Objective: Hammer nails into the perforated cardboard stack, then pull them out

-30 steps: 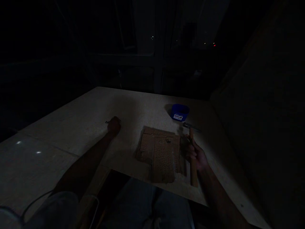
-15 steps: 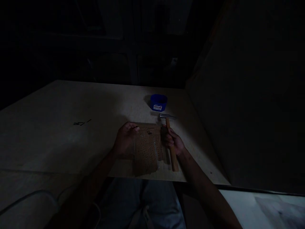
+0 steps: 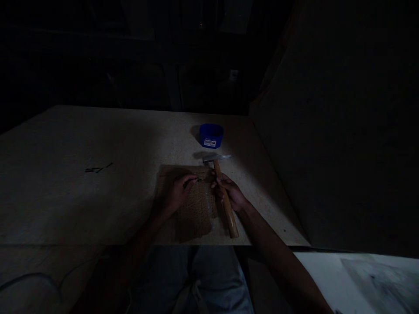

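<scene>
- One hammer (image 3: 230, 216) sits in the right hand (image 3: 234, 192), fingers wrapped around its handle, beside the cardboard (image 3: 195, 218).
- Left hand (image 3: 178, 191): fingertips nearly together over the cardboard; cannot tell whether they pinch anything.

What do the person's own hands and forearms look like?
The left hand and right hand wear no gloves. The right forearm shows no sleeve, watch or cable; the left forearm looks bare too, but shadow hides its near end. Small rings or markings: too dim to tell.
</scene>
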A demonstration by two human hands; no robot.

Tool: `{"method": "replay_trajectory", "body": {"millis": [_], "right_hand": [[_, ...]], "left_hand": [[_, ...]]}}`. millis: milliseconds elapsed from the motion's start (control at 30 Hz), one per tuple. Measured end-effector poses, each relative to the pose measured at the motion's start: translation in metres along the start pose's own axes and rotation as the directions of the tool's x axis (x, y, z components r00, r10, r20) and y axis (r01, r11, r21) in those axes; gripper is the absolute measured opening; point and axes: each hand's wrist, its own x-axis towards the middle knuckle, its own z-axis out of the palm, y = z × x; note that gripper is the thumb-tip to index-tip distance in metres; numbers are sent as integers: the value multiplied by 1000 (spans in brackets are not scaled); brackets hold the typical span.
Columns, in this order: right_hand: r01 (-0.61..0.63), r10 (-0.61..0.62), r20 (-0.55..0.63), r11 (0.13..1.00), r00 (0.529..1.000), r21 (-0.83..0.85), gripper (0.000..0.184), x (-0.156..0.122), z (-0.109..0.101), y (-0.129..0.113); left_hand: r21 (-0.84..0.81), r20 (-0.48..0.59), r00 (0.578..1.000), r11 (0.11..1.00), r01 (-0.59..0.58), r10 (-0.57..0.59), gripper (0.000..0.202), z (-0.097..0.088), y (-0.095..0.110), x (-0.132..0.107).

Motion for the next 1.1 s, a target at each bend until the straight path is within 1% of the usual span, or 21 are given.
{"method": "replay_trajectory", "body": {"millis": [133, 333, 467, 600, 700, 800, 967, 1100], "right_hand": [[11, -12, -1, 999, 1000, -35, 42, 1, 2, 1], [10, -10, -18, 1000, 1000, -29, 42, 2, 1, 4], [14, -15, -19, 999, 1000, -39, 42, 1, 1, 4], [17, -18, -21, 999, 1000, -48, 41, 0, 2, 3], [14, -15, -37, 999, 999, -52, 41, 0, 1, 4], [15, -17, -47, 998, 999, -54, 43, 1, -1, 6], [12, -15, -59, 998, 998, -56, 43, 0, -1, 5], [2, -8, -75, 997, 997, -78, 44, -2, 2, 2]], "left_hand": [[16, 32, 999, 1000, -9, 8, 22, 1, -4, -1], [76, 55, 998, 997, -24, 20, 26, 1, -8, -4], [102, 50, 998, 994, -36, 31, 26, 2, -9, -4], [55, 41, 999, 998, 5, -7, 26, 3, -8, -5], [9, 54, 998, 1000, 11, -11, 25, 3, -8, -5], [18, 52, 999, 1000, -4, 3, 25, 5, -12, -5], [37, 48, 996, 996, -83, 81, 24, 8, -20, -4], [-7, 37, 997, 998, -60, 60, 23, 10, -20, -3]]}}
